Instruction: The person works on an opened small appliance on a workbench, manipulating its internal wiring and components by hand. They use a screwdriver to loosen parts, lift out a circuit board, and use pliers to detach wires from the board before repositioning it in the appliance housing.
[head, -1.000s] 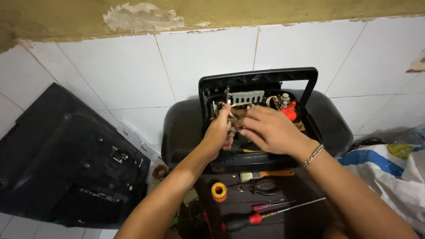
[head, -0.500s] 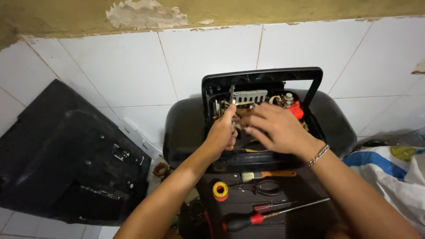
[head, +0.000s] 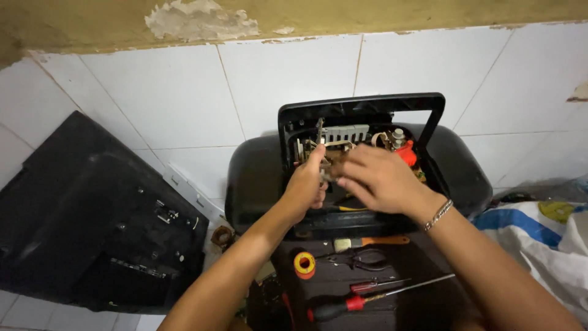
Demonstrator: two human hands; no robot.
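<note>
An opened black portable radio (head: 257, 184) stands against the tiled wall, its handle up and its inner parts bare: a grey ribbed metal piece, wires and a red component (head: 407, 152). My left hand (head: 307, 182) pinches a small brownish part inside the open case. My right hand (head: 375, 178), with a chain bracelet on the wrist, reaches in from the right, fingertips meeting the left hand at that same part. What exactly lies between the fingers is hidden.
In front of the radio lie a small brush with an orange handle (head: 373, 241), pliers (head: 361, 260), a roll of orange tape (head: 304, 265) and a long red-and-black screwdriver (head: 367, 299). A large black back cover (head: 92, 227) leans on the left. A white and blue sack (head: 539, 245) lies right.
The view has shifted slightly. Both hands stay inside the radio, fingers working at the same spot, with the right hand a little lower.
</note>
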